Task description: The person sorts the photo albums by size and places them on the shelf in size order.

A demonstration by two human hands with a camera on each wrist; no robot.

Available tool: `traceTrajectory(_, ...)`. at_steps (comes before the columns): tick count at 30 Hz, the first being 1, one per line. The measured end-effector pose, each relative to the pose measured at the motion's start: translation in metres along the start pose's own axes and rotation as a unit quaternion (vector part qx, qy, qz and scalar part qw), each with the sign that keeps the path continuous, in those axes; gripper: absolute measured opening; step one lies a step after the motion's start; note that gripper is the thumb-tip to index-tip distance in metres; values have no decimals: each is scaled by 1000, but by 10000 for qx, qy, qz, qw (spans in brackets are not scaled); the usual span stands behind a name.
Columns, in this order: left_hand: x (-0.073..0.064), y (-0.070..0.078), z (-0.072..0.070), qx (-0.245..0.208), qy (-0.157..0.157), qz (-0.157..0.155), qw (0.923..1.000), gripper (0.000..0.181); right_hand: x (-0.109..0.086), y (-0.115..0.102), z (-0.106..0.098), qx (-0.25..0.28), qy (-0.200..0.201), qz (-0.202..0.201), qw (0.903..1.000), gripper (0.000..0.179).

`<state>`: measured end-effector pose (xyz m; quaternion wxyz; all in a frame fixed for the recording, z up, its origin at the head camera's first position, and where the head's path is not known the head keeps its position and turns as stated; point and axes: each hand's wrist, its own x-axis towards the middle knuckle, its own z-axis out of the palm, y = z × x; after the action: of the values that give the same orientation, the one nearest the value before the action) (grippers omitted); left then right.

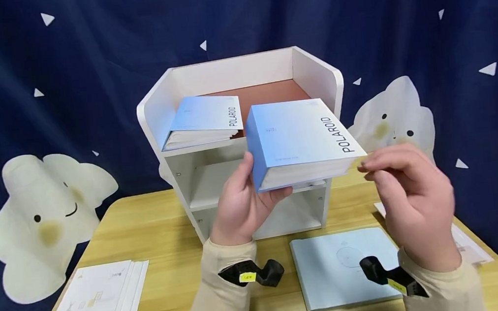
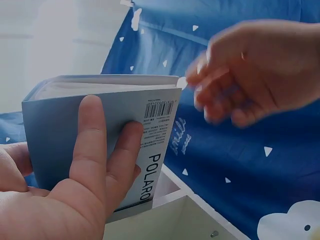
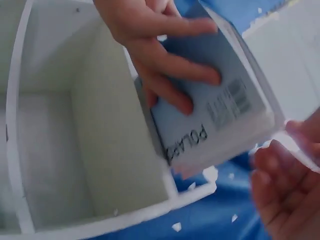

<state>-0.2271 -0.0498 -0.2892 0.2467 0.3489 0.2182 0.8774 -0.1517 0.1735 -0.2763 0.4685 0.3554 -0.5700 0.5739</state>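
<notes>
My left hand point(image 1: 239, 201) holds a thick blue-and-white photo album point(image 1: 300, 131) marked POLAROID, thumb at its spine and fingers spread under the back cover. That back cover, with a barcode point(image 2: 159, 109), faces the left wrist camera. Just off the album's right edge is my right hand point(image 1: 413, 200), its fingers loosely bent and nothing visible between them. A similar POLAROID album point(image 1: 209, 112) lies on the top of a white shelf unit point(image 1: 232, 70), at the left side. Its cover is slightly raised over the pages.
A light blue book point(image 1: 343, 266) lies on the wooden table point(image 1: 163, 242) in front of the shelf. White illustrated books point(image 1: 97, 297) are stacked at the left, and another white item point(image 1: 468, 245) is partly behind my right arm. A dark blue curtain point(image 1: 236, 13) hangs behind.
</notes>
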Motion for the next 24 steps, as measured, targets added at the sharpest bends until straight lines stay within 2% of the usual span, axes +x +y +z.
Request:
traceTrajectory(2,2,0,0,-8,-32,-4,10000,46,-3,-2,9,-180,-73,-732,9971,13)
traceTrajectory(4,4,-1,-1,86,-27,2,10000,48,-6,-2,21,-522,-527,-1498,9859,18)
traceTrajectory(5,5,-2,0,139,-11,11,9999,49,-8,-3,27,-664,-886,-1795,9775,21)
traceTrajectory(7,6,-3,0,288,86,53,9995,50,-11,-4,40,-1150,-1535,-2289,9544,26)
traceTrajectory(8,6,-4,0,373,133,83,9992,50,-11,-4,46,-1379,-1778,-2462,9427,28)
traceTrajectory(9,7,-5,0,456,167,119,9988,49,-12,-4,52,-1508,-1955,-2537,9352,30)
traceTrajectory(11,7,-7,1,584,209,191,9979,47,-14,-4,59,-1773,-2163,-2484,9274,31)
traceTrajectory(12,7,-7,1,653,218,215,9974,47,-15,-4,62,-1877,-2185,-2413,9267,32)
traceTrajectory(17,8,-9,0,834,10,202,9963,50,-14,3,68,-2130,-2146,-2052,9308,35)
traceTrajectory(21,7,-9,-1,663,-131,118,9976,49,-11,11,72,-2244,-2084,-1809,9346,38)
traceTrajectory(24,4,-7,-2,762,-251,58,9968,46,-10,19,71,-2355,-2034,-1496,9385,40)
